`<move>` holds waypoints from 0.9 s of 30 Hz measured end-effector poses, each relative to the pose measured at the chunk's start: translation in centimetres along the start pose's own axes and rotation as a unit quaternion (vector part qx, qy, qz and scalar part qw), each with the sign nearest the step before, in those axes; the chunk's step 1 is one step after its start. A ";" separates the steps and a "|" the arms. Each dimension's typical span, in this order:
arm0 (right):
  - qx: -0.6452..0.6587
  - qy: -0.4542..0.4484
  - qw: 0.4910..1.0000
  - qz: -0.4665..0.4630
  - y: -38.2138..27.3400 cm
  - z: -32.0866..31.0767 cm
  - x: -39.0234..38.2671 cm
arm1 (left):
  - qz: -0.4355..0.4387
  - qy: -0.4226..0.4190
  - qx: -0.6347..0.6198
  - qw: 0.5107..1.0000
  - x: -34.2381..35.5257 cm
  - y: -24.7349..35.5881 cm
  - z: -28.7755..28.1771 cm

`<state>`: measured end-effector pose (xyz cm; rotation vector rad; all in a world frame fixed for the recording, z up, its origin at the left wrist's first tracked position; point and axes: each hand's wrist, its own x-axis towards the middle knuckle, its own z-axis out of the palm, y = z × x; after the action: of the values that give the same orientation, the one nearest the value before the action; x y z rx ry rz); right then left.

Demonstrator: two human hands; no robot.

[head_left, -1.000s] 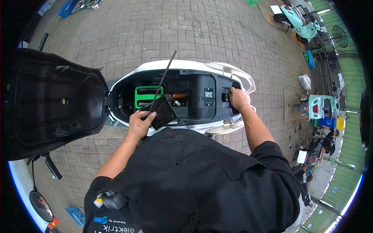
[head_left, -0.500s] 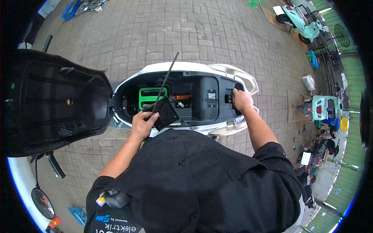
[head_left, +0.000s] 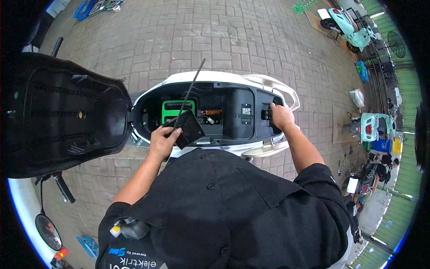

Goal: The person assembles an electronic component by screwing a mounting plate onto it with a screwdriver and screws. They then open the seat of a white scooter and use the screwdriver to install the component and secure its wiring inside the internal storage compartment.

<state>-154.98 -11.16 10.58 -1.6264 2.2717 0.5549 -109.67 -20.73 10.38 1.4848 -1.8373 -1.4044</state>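
Note:
A white scooter stands in front of me, its black under-seat compartment uncovered. My left hand is closed on a flat black plastic cover and a long thin dark rod, both tilted over the compartment's near edge. Behind the cover sit a green frame-shaped part, an orange part and a small white connector. My right hand reaches to the compartment's rear end, fingers curled beside the black seat latch. What its fingertips grip is hidden.
The black seat is hinged open at the left, near a handlebar grip and mirror. A cream grab rail flanks the scooter's rear. Pale green scooters stand far right; tools lie at the upper left.
Both hands keep nearly the same place and hold. The whole view has shifted slightly; the cover and rod have barely moved.

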 end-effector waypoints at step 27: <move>0.007 0.015 1.000 -0.011 0.3 0.4 0.4 | -0.044 -0.013 0.010 0.999 0.0 0.1 -0.3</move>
<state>-155.39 -11.17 10.06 -1.6618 2.2700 0.5121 -109.52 -20.90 10.61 1.5818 -1.8274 -1.4570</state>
